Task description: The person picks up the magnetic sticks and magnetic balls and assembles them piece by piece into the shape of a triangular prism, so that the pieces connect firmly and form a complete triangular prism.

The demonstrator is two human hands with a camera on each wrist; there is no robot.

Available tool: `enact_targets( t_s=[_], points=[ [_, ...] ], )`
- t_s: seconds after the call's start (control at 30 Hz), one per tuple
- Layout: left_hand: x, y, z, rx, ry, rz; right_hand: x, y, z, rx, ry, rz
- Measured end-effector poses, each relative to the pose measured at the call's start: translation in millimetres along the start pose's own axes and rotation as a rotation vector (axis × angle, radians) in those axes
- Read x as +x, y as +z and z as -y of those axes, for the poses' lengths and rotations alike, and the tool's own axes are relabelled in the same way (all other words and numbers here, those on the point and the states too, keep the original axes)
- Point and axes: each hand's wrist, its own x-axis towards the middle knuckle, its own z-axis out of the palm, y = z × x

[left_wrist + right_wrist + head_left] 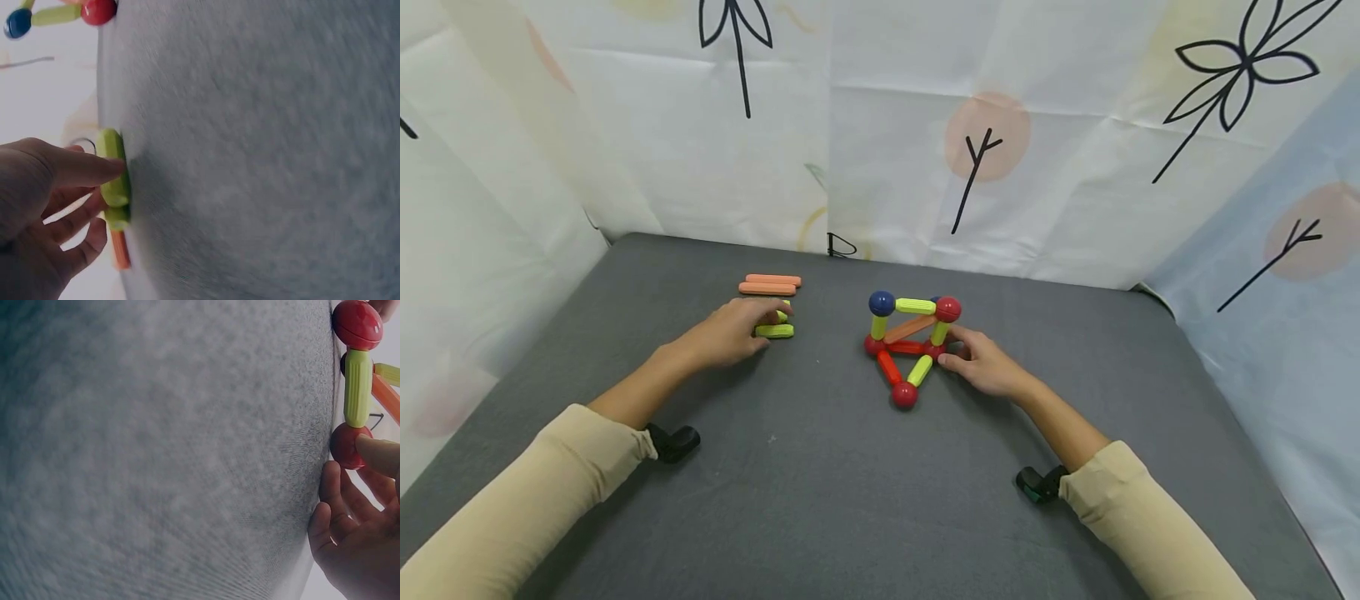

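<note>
My left hand is at the yellow-green magnetic sticks on the left. Its thumb lies against the nearest yellow-green stick, with the index finger behind. Another yellow-green stick shows just past it. On the right, my right hand grips a lower red ball of a stick-and-ball frame, thumb on the ball. This frame has red balls, blue balls, yellow-green sticks, red sticks and a slanted orange stick. Its front red ball sits on the table, nearest to me.
Two orange sticks lie side by side just beyond my left hand. The grey table ends at the back against a patterned white cloth. More cloth hangs at both sides.
</note>
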Motion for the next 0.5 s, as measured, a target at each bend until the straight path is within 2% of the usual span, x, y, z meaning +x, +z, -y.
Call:
enact_targets(
  t_s=[0.1, 0.23, 0.33, 0.5],
  points=[
    [-0.2, 1.5, 7.4, -0.047, 0.008, -0.025, 0.2, 0.1, 0.8, 0.001, 0.0, 0.0],
    [0.4, 3.7, 9.8, -0.084, 0.034, -0.039, 0.8, 0.2, -0.7, -0.002, 0.001, 0.0],
    [2.3, 6.4, 5.1, -0.14, 0.037, -0.047, 1.0, 0.7, -1.9, -0.002, -0.007, -0.003],
    [8.0, 14.2, -10.3, -0.33, 0.025, -0.07, 1.2, 1.5, -2.6, -0.007, -0.018, -0.009]
  ],
)
